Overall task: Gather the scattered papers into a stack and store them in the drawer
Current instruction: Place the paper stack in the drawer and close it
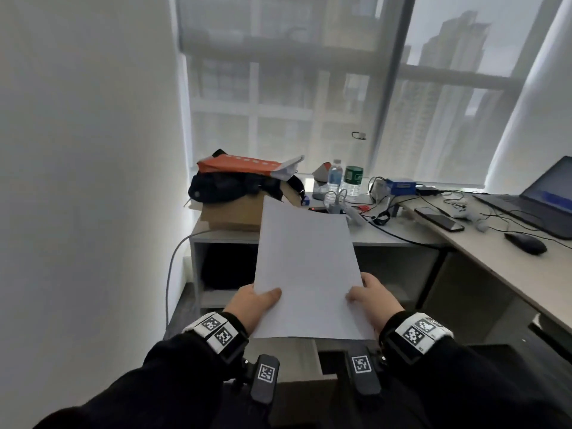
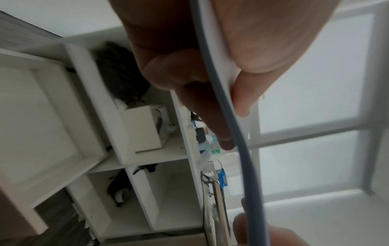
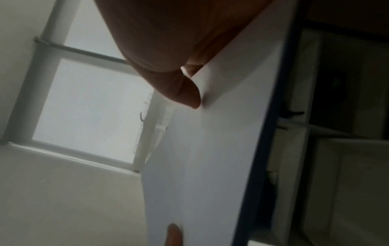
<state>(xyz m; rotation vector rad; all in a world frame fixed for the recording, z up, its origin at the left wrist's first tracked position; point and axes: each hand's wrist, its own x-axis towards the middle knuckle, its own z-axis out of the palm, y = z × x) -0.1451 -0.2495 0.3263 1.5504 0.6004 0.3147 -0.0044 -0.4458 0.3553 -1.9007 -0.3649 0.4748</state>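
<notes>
Both hands are on the stack (image 1: 309, 274) right now, one at each side of its near end. Left hand (image 1: 252, 301) has the thumb on top and fingers (image 2: 212, 116) underneath, so its grip is pinching the paper. Right hand (image 1: 373, 300) does the same from the other side, thumb (image 3: 187, 94) pressed flat on the top sheet. The fingers under it aren't visible from where I'm standing.

Two hands makes sense to me. Loose sheets fan out if you hold them by one corner, and pinching both sides keeps the edges lined up. The stack is up in the air, tilted with its far end higher, and from the left wrist view it bows a little between the hands.

Where it is: in front of the drawer (image 1: 328, 360), which sits open right below the stack's near edge. That drawer looks empty as far as I can see, though most of it is hidden behind the wrists. So I'd guess gathering is done and what's left is lowering the stack in flat.

Beyond the stack there's a bench (image 1: 510, 274) with a laptop (image 1: 538, 205), a mouse (image 1: 526, 243) and some bottles (image 1: 343, 181). No loose sheets visible over there.
</notes>
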